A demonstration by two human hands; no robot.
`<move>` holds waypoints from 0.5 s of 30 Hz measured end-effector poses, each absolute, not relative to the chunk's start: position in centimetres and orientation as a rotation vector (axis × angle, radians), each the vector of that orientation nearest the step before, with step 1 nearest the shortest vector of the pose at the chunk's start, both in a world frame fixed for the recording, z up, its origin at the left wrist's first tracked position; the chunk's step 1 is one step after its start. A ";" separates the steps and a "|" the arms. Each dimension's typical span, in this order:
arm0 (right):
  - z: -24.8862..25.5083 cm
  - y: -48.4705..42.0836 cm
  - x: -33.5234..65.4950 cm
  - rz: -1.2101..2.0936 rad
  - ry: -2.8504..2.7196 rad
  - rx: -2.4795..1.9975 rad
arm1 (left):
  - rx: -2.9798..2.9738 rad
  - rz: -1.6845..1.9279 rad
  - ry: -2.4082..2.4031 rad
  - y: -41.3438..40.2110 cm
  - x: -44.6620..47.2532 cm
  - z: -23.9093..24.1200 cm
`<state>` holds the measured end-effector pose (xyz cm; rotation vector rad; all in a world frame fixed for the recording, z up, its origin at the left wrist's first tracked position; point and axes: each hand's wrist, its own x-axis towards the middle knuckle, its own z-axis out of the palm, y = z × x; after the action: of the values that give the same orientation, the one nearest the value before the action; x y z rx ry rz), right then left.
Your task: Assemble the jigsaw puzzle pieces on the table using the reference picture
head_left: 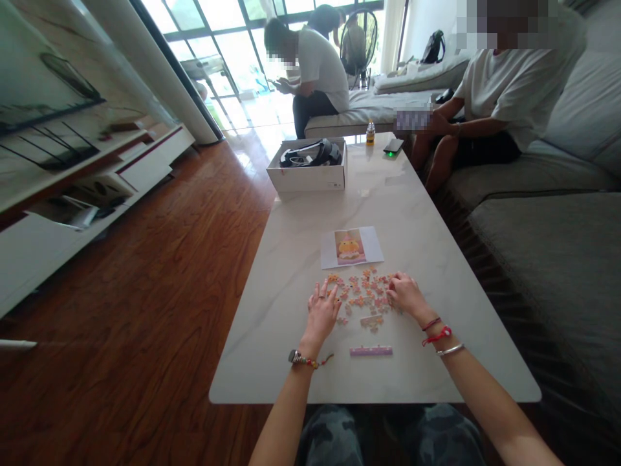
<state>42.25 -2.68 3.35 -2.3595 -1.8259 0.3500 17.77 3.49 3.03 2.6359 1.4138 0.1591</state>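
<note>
Many small jigsaw puzzle pieces (359,300) in orange, pink and cream lie loosely scattered on a white marbled table (301,369). At their left side rests my left hand (322,312), fingers spread over the nearest pieces. My right hand (406,294) is at the right edge of the scatter, its fingers curled down together; whatever is between the fingertips is hidden. Nearer to me lies a joined pink-purple puzzle strip (371,351), apart from both hands. Beyond the pieces is a creased paper sheet (372,243) printed with a yellow figure on pink.
Farther along the table stand a white box (308,179) holding dark gear, a small bottle (370,133) and a dark device (392,147) with a green light. One person sits on the sofa (543,246) at right; others are near the windows.
</note>
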 end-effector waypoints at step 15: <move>3.1 5.0 35.6 0.437 -2.151 -1.888 | 2.647 -0.028 1.287 6.5 18.2 3.6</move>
<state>35.60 4.98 3.11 -1.8875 -2.1513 0.4368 18.19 6.50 3.58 2.6468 1.2869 -0.0283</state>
